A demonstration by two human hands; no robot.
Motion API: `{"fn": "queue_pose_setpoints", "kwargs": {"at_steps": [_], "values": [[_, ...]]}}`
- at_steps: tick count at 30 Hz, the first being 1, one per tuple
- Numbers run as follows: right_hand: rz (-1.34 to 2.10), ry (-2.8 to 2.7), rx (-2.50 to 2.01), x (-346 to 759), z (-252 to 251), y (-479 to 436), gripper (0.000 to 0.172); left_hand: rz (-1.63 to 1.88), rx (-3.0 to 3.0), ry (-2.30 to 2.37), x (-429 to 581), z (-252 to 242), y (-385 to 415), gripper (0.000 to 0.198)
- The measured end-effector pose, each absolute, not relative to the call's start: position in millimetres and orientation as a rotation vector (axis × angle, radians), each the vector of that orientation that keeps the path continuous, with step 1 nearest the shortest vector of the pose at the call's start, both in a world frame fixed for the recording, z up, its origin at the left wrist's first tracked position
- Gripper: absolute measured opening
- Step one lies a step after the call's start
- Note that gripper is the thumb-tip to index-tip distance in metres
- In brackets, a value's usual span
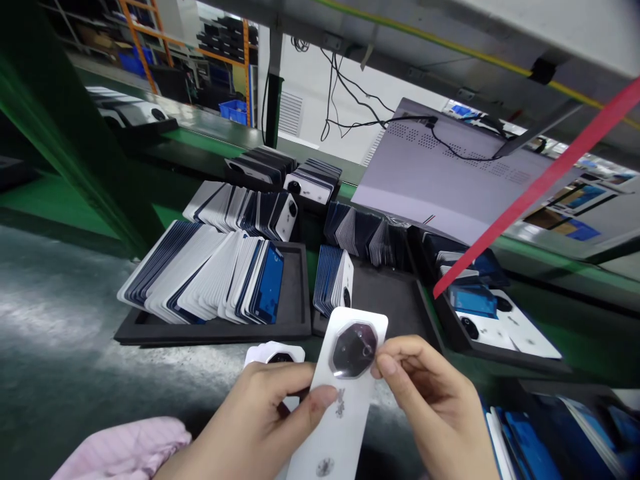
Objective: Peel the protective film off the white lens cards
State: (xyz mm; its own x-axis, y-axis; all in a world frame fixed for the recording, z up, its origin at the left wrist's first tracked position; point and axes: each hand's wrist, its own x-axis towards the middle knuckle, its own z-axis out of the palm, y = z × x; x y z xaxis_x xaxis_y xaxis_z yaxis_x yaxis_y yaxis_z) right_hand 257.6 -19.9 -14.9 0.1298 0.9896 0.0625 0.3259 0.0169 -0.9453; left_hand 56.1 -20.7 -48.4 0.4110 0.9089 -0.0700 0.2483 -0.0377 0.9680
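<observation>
Both my hands hold a long white panel (340,393), which looks like a phone back cover, upright in front of me. Near its top sits a dark octagonal camera window (354,349) with a glossy clear surface. My left hand (253,420) grips the panel's left edge, thumb across its face. My right hand (425,397) pinches the panel's right edge at the octagonal window, between thumb and forefinger. Dark marks show on the panel's lower part. Another white panel (275,353) lies partly hidden behind my left hand.
Black foam trays (215,335) hold leaning rows of white and blue-filmed panels (210,273) on the green-edged bench. More panels (525,440) lie at the lower right. A pink sleeve (125,453) shows at the lower left. A red strap (540,187) and a cabled monitor back (440,180) are overhead.
</observation>
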Motion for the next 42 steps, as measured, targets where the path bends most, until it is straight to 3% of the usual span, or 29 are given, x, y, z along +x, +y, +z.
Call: {"fn": "queue_pose_setpoints", "kwargs": {"at_steps": [33,36,39,42], "values": [[0.751,-1.366,-1.587,249.7,-19.2,-30.8,0.023,0.965,1.92,0.969,55.2,-49.0,-28.9,0.033],[0.867,-1.361,-1.541,253.6,-18.5,-24.9,0.025,0.917,1.875,0.981,54.2,-46.9,-27.7,0.033],[1.21,-1.455,-1.438,265.9,-13.0,-19.0,0.02,0.844,1.796,1.028,50.3,-49.4,-25.2,0.036],[1.36,-1.514,-1.483,286.4,-15.5,-21.3,0.027,0.695,1.683,1.129,43.5,-60.6,-24.2,0.038]]}}
